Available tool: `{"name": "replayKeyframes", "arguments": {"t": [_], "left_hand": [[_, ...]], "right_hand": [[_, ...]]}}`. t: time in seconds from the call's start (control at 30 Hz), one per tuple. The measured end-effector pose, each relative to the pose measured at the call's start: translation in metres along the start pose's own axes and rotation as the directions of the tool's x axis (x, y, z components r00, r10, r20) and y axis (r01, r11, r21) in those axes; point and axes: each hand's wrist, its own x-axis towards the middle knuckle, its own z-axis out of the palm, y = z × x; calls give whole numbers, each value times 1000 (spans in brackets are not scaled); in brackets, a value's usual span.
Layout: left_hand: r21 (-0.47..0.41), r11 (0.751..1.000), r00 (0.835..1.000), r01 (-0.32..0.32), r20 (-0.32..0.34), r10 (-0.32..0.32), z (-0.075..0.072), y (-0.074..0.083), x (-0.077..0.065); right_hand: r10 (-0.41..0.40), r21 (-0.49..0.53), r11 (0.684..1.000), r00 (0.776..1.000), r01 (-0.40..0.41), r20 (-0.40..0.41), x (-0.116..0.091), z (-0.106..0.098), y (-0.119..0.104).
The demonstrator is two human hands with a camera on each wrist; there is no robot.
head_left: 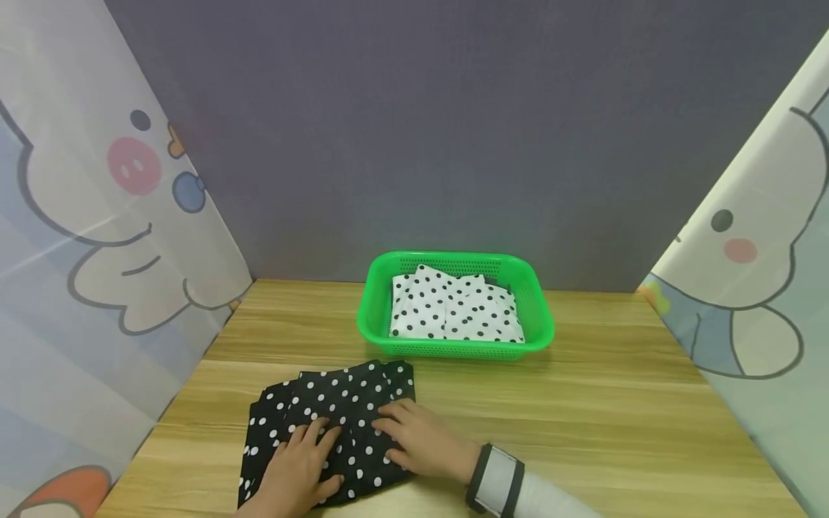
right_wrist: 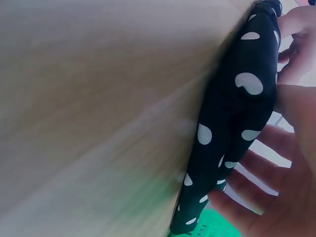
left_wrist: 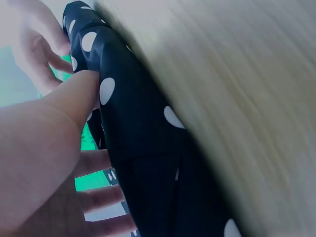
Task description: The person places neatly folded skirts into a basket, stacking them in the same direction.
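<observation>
A folded black cloth with white polka dots point(head_left: 350, 388) lies on the left part of the table, its edges somewhat uneven. My left hand point(head_left: 296, 464) rests on its near left part, fingers spread over the fabric. On the cloth's right side rests my right hand point(head_left: 424, 439), fingers pointing left. In the left wrist view, the thumb and fingertips touch the top of the cloth point(left_wrist: 143, 133). From the right wrist, the fingers point(right_wrist: 256, 173) also lie against the thick folded cloth point(right_wrist: 232, 113). What kind of item the cloth is I cannot tell.
Behind the cloth, a green plastic basket point(head_left: 456, 352) stands on the wooden table point(head_left: 602, 410). Inside it lies folded white fabric with black dots point(head_left: 453, 306). A grey panel point(head_left: 440, 129) closes off the back, with cartoon-printed sheets point(head_left: 71, 288) at both sides.
</observation>
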Motion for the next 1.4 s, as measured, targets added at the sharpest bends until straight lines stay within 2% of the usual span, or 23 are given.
{"name": "replayKeyframes", "arguments": {"t": [0.17,0.3,0.43,0.63,0.77,1.07,1.23,1.4], "left_hand": [[0,999,999,-36,-8,36,0,8,6],[5,996,995,-89,-33,90,0,15,9],[18,988,988,-153,-31,154,0,20,13],[12,968,968,-251,-22,252,-2,25,21],[36,950,950,-310,-31,311,-4,31,27],[75,935,935,-346,-51,350,-9,34,31],[44,932,930,-361,-60,363,-8,35,33],[16,913,909,-407,-95,407,-2,44,42]], "right_hand": [[20,-18,1000,999,-19,33,-8,-4,4],[50,3,999,997,-50,61,-17,-9,8],[82,43,995,994,-86,76,-26,-10,14],[132,100,985,989,-139,68,-44,-12,24],[147,92,984,988,-152,55,-54,-16,28],[215,131,966,975,-221,62,-79,-20,33],[274,165,945,958,-284,80,-95,-25,42],[325,183,922,940,-340,108,-108,-30,48]]}}
